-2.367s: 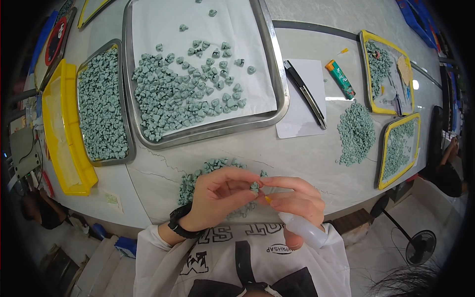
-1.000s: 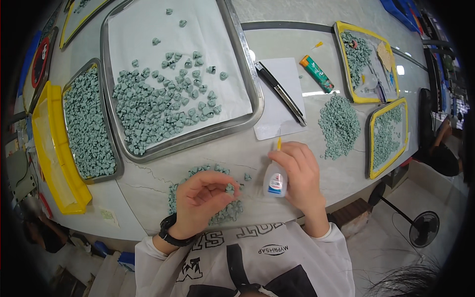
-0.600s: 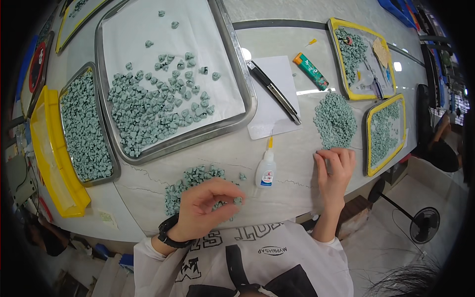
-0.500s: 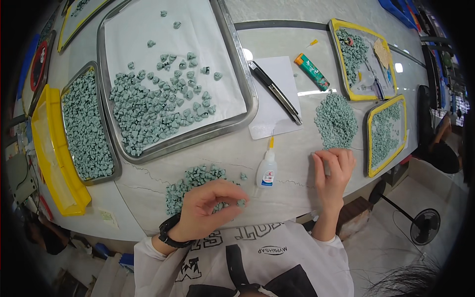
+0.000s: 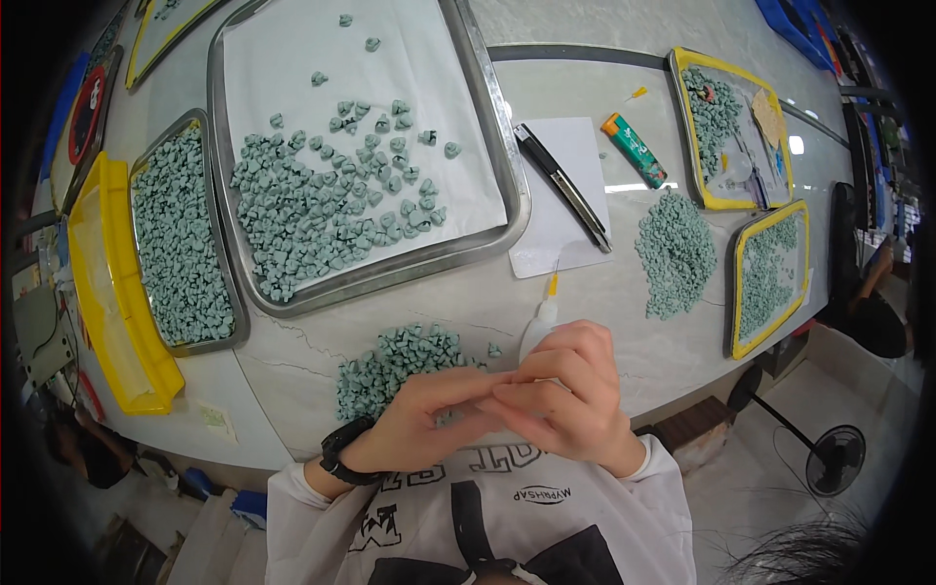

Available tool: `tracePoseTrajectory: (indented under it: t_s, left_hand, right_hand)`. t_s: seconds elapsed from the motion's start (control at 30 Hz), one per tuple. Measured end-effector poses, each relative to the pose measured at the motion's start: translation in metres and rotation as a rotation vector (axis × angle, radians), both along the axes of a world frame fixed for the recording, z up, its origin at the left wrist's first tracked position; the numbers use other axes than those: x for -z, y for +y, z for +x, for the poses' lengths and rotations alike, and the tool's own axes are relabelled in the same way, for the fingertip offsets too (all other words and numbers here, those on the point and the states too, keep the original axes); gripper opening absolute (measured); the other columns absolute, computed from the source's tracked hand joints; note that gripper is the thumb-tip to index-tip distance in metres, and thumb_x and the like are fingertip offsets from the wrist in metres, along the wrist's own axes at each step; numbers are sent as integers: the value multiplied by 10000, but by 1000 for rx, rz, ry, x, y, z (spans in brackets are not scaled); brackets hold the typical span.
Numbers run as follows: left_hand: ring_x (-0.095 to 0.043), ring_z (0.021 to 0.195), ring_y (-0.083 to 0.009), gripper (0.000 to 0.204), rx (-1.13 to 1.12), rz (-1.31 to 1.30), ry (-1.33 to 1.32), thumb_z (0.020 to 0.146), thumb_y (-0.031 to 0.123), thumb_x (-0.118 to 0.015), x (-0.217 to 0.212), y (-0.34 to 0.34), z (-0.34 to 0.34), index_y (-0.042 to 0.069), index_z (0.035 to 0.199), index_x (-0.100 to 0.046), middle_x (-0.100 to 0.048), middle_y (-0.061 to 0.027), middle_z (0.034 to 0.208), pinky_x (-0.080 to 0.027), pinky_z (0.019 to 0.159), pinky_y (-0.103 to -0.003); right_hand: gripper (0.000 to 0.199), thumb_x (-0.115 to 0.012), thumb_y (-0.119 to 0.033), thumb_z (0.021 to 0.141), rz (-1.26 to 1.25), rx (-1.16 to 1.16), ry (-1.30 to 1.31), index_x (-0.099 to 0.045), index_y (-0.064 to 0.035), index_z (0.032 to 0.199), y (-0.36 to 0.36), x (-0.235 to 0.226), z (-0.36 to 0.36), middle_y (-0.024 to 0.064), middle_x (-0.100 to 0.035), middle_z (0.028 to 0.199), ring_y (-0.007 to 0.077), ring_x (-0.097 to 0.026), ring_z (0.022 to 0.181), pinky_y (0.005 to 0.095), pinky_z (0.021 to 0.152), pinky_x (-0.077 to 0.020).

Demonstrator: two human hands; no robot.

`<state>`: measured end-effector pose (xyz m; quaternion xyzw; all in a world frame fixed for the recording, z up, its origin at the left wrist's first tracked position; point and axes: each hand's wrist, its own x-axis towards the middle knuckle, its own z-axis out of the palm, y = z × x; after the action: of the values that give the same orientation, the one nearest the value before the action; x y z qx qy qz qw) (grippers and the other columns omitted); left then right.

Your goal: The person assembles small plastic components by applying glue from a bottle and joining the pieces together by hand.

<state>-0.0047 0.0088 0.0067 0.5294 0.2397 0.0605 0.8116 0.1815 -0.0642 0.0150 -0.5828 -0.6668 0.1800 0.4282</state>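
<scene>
My left hand (image 5: 426, 414), with a black watch at its wrist, is closed in a pinch on a small grey-green piece that the fingers now hide. Fingertips of my right hand (image 5: 573, 395) are pressed together and meet those of the left in front of my chest. Whatever the right fingers hold is hidden. Just beyond my left hand lies a loose heap of small grey-green pieces (image 5: 400, 359). Behind my right hand a white glue bottle (image 5: 544, 317) with a yellow needle tip stands partly covered.
A large metal tray (image 5: 517, 219) holds scattered pieces on white paper. Left of it are a full smaller tray (image 5: 239, 336) and a yellow bin (image 5: 112, 292). To the right lie a utility knife (image 5: 565, 190), a green tube (image 5: 634, 151), a heap of smaller pieces (image 5: 675, 255) and two yellow-rimmed trays (image 5: 733, 336).
My right hand has moved left from beside the small heap to meet my left hand, covering part of the glue bottle. The piece in my left fingers has gone out of sight. The view has shifted slightly.
</scene>
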Motion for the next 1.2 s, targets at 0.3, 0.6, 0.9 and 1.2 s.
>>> tracePoseTrajectory:
  t_s: [0.3,0.6,0.9,1.2]
  left_hand:
    - [-604,917,-146,478,-123,-45,27,828,-104,-626,5,-2,-6,-9,1290,-545,-599,-106,1079,-514,773,-273]
    - [-626,997,-206,334,-454,-120,-158,798,-153,-611,9,-8,-3,-41,1112,-612,-584,-167,1115,-555,811,-299]
    - [-614,1015,-174,379,-444,38,-130,809,-158,-603,3,-11,-2,-29,1165,-614,-551,-123,1176,-539,848,-259]
    - [-619,873,-180,288,-395,422,-9,792,-92,-641,3,-8,-4,-27,1073,-654,-620,-146,1056,-502,728,-274]
  right_hand:
    - [282,-759,-28,580,-79,30,12,-620,-75,820,3,6,1,41,-566,842,235,-518,765,349,714,-395]
    - [118,-604,-12,796,-380,-15,735,-533,-41,886,-6,4,-8,108,-533,902,250,-489,818,348,738,-371]
    - [68,-568,-67,830,-445,-46,622,-516,-33,858,-1,3,-12,94,-502,914,188,-468,828,285,801,-372]
    - [116,-630,-48,778,-277,54,312,-532,-53,840,1,6,-21,77,-527,840,234,-468,783,342,801,-352]
